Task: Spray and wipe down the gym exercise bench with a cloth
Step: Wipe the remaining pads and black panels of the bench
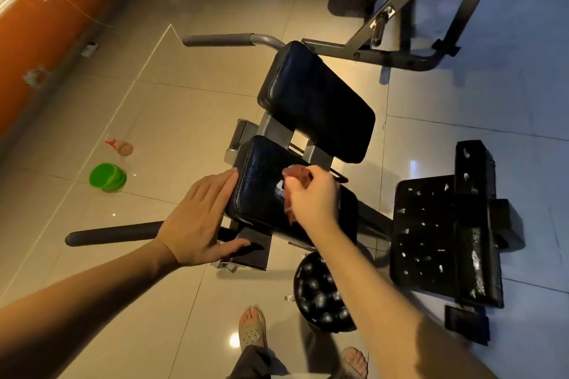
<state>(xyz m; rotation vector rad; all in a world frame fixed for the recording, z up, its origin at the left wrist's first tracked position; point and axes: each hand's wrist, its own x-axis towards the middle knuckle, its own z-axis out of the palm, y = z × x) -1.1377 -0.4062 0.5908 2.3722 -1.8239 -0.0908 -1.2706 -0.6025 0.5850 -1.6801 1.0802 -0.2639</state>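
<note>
Though off bench (261, 169), bucket (107, 177) near bottle (121, 146)

We log a glossy tiled floor (184, 132): bench (261, 188) standing on it, green bucket (107, 178) and spray bottle (121, 147) close together, left of the bench.

Reddish cloth (297, 177) bunched on black bench pad (261, 181).
</note>
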